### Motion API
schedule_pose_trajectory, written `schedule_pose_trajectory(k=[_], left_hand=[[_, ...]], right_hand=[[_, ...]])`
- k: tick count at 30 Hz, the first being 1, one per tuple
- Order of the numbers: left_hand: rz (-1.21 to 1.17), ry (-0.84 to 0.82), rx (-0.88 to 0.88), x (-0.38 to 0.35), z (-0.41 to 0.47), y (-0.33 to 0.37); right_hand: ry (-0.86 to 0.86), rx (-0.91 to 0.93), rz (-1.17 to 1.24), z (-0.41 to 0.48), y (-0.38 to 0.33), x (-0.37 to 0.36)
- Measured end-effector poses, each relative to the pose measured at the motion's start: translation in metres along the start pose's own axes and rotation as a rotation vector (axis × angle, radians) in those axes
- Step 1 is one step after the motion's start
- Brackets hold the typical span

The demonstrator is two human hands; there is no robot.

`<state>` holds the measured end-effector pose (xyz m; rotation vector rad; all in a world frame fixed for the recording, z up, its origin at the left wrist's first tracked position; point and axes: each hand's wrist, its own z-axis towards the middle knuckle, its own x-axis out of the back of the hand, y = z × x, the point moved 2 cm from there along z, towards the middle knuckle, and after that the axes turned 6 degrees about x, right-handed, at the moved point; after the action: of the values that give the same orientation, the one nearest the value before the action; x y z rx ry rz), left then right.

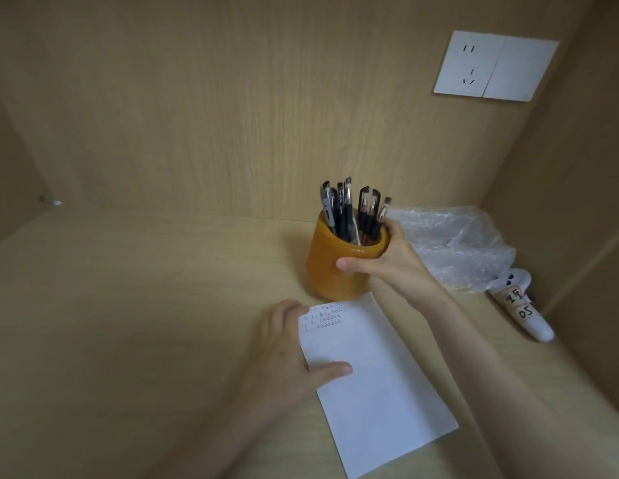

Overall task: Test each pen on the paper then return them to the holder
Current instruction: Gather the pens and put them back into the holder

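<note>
Pens (353,212), about ten and mostly dark, stand upright in a holder (330,267) near the back of a pale wood counter (128,305). Only their capped upper halves show; the lower parts are hidden inside. The caps overlap, so an exact count is hard to make.

The holder is a round amber-yellow cup with a thick rim. Its right side is covered by the right hand (387,259), which wraps it just below the rim: the thumb lies across the front, and the fingers (393,224) curl around the far side, closed on it. The right forearm runs down to the lower right and is cut off by the edge.

The left hand (287,354) lies flat, palm down, on the left edge of the paper (380,385), with fingers spread loosely and gripping nothing; the thumb rests on the sheet.

The paper is white and lies angled just in front of the holder, its near corner cut off at the bottom. A few rows of small marks, black and red, sit at its top left; they are too small to read.

To the right, crumpled bubble wrap (453,243) lies against the back wall. Near it lies a white tube (524,311) with handwritten labels. A white socket (495,65) is on the wall above.
</note>
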<state>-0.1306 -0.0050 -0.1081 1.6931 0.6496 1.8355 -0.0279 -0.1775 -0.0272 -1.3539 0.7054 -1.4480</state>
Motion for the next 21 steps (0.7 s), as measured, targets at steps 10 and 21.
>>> schedule_pose_trajectory(k=[10,21], left_hand=[[0.148,-0.375,-0.289,-0.006,0.017,-0.014],[0.131,-0.472,-0.294,0.003,0.029,-0.024]], right_hand=[[-0.103,-0.052,0.017,0.041,0.021,-0.012],[-0.237,-0.066,0.050,0.048,0.029,-0.013]])
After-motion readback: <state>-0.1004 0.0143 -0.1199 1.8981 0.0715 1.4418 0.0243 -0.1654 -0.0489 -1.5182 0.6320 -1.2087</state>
